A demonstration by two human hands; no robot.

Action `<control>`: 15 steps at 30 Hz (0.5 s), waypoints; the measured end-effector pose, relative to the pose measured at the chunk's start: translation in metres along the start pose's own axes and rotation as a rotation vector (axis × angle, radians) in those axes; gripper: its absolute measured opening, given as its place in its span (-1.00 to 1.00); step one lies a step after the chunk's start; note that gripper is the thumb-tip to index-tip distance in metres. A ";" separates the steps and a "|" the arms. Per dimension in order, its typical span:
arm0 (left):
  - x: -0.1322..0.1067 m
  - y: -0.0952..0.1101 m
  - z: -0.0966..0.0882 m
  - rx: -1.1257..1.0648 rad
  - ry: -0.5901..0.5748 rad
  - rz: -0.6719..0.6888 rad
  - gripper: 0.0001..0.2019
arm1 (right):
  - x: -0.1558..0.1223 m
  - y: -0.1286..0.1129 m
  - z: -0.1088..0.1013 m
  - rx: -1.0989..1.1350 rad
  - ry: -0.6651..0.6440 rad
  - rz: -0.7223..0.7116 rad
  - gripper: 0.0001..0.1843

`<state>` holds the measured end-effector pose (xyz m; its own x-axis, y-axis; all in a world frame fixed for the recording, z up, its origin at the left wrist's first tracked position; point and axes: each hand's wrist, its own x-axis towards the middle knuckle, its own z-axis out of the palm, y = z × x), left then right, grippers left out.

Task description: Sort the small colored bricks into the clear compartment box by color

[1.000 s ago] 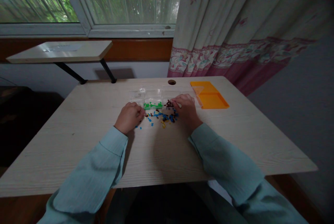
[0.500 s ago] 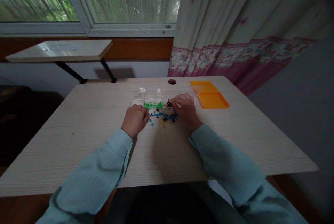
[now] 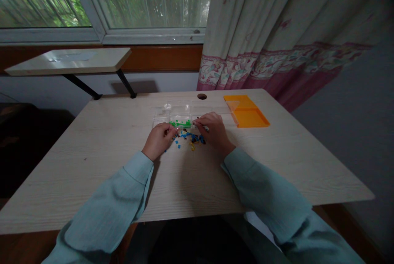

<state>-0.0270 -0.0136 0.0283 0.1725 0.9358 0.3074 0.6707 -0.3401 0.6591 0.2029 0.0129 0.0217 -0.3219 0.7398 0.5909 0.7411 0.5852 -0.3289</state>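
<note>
A clear plastic box with compartments [image 3: 180, 109] lies on the table, small green pieces [image 3: 181, 123] in its middle compartment. Dark brown pieces sit in the compartment to the right, largely behind my right hand [image 3: 213, 129]. That hand has thumb and fingers pinched at the compartment's near left edge; what they hold is too small to make out. Left of the green pieces, my left hand [image 3: 159, 138] is closed in a pinch at the box's front, its contents also unclear. Between the hands lies a loose pile of small blue, black, yellow and brown pieces [image 3: 191, 136].
An orange tray [image 3: 252, 117] lies right of the box, partly under a clear lid-like panel. A round cable hole [image 3: 202, 96] is near the table's back edge. A raised shelf [image 3: 70, 60] stands at the back left, and a curtain [image 3: 240, 58] hangs behind.
My right hand has shifted slightly left, covering more of the brown pieces. My left hand's fingers have moved up a little, and a blue piece now shows beneath it.
</note>
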 end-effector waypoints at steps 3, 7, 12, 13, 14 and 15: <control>-0.001 0.004 0.002 -0.165 -0.013 -0.057 -0.64 | -0.004 -0.013 0.004 0.058 -0.012 -0.099 -0.74; -0.002 0.007 0.004 -0.279 -0.018 -0.065 -0.62 | -0.008 -0.031 0.007 0.091 -0.045 -0.176 -0.75; -0.003 0.012 0.004 -0.293 -0.033 -0.060 -0.63 | -0.009 -0.041 0.008 0.088 -0.059 -0.141 -0.73; -0.004 0.012 0.005 -0.291 -0.036 -0.057 -0.63 | -0.009 -0.042 0.009 0.087 -0.051 -0.134 -0.73; -0.004 0.012 0.006 -0.290 -0.037 -0.055 -0.63 | -0.010 -0.042 0.009 0.088 -0.037 -0.129 -0.73; -0.004 0.012 0.006 -0.290 -0.037 -0.055 -0.63 | -0.010 -0.041 0.009 0.090 -0.022 -0.127 -0.74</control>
<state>-0.0148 -0.0213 0.0305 0.1715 0.9545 0.2440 0.4466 -0.2961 0.8443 0.1697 -0.0153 0.0228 -0.4227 0.6646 0.6162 0.6381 0.7010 -0.3184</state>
